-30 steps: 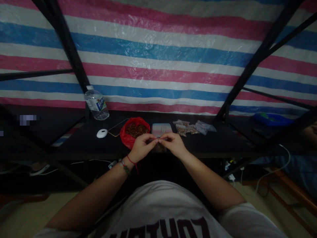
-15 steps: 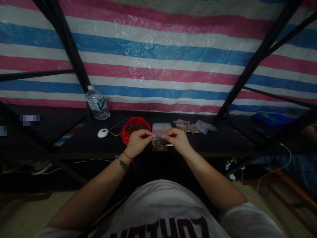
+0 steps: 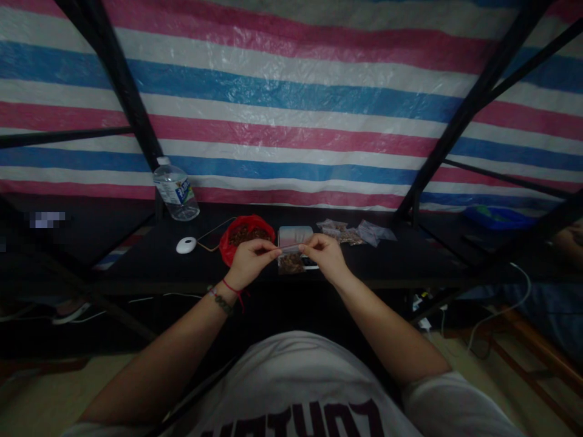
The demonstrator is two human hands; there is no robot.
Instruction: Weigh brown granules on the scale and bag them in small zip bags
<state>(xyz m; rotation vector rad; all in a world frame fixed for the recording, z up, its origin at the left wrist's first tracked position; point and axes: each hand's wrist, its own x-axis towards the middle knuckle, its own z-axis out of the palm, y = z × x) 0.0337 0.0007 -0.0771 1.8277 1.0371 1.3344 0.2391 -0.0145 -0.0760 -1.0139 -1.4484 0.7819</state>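
Observation:
A small clear bag (image 3: 291, 263) with brown bits at its bottom hangs between my two hands. My left hand (image 3: 250, 261) pinches the bag's upper left corner, and my right hand (image 3: 327, 255) pinches the upper right corner. Behind the bag is a silver and white device (image 3: 295, 235) that looks like a small scale, partly covered by the bag and my fingers. A red plastic bag (image 3: 225, 249), open at the top and holding brown bits, stands just beyond my left hand. Filled clear bags (image 3: 350, 235) lie to the right of the device, beside flat clear bags (image 3: 376, 233).
On the black table (image 3: 150, 261) a clear bottle (image 3: 177, 191) stands at the back left, near a white oval object (image 3: 186, 245). Dark metal posts rise on both sides. A blue tray (image 3: 498, 218) and part of another person's arm (image 3: 570, 243) show at the right.
The small bag's lower part has tilted up and spread slightly, still pinched in both hands. The whole view has shifted a little, so things appear slightly further left.

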